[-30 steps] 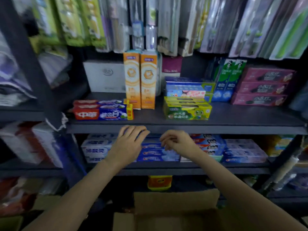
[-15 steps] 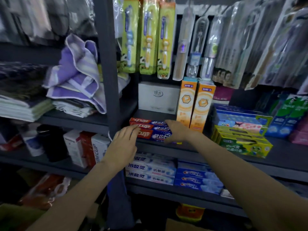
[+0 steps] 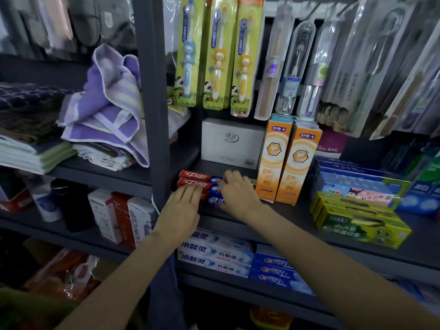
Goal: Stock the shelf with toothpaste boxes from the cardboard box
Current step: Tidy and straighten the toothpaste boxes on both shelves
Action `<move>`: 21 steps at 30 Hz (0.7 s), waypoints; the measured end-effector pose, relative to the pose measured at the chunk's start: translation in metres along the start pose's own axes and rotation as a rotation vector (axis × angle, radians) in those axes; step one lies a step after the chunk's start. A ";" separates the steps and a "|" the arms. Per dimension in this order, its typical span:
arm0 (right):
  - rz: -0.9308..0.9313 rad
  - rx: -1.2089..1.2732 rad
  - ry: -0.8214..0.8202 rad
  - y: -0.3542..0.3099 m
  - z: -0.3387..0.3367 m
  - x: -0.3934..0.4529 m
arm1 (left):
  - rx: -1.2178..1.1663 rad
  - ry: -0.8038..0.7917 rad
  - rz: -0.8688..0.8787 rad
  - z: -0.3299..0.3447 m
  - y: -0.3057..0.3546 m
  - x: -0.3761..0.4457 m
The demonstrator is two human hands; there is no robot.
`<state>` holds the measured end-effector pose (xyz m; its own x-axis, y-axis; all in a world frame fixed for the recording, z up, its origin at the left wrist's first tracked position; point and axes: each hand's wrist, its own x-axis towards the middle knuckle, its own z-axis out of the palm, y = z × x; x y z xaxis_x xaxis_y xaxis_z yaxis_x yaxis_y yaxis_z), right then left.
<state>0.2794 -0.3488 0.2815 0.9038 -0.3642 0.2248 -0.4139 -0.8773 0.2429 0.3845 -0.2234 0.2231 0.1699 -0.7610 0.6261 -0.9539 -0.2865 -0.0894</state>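
Red-and-blue toothpaste boxes (image 3: 198, 181) lie stacked flat at the left end of the dark middle shelf (image 3: 297, 215). My left hand (image 3: 183, 210) rests with straight fingers on the front of the stack. My right hand (image 3: 238, 194) lies over the stack's right part, fingers bent down on the boxes. Whether it grips them I cannot tell. The cardboard box is out of view.
Two upright orange boxes (image 3: 285, 163) stand just right of my right hand, a white box (image 3: 232, 141) behind the stack. Green boxes (image 3: 357, 220) and blue boxes lie further right. A shelf post (image 3: 152, 103) rises at the left. White and blue toothpaste boxes (image 3: 214, 253) fill the lower shelf.
The view swung left and closer to the shelf. Both hands rose from the lower shelf edge to the red-and-blue stack, and the left hand's fingers now touch its front.
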 end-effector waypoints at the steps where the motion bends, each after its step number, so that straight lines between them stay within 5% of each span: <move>1: -0.019 -0.024 0.021 -0.003 0.003 -0.002 | -0.008 0.019 0.010 -0.001 0.001 0.000; 7: -0.034 -0.035 0.024 -0.005 0.005 -0.005 | -0.014 0.046 0.069 -0.001 0.006 -0.009; 15: 0.228 0.629 -0.086 0.017 -0.034 0.020 | -0.054 0.067 0.052 -0.020 0.001 -0.005; 21: 0.264 0.511 -0.154 0.028 -0.036 0.043 | -0.032 0.020 0.024 -0.021 0.002 -0.005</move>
<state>0.3030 -0.3778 0.3319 0.7984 -0.5983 0.0672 -0.5567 -0.7762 -0.2961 0.3769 -0.2078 0.2362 0.1417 -0.7556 0.6395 -0.9653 -0.2487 -0.0800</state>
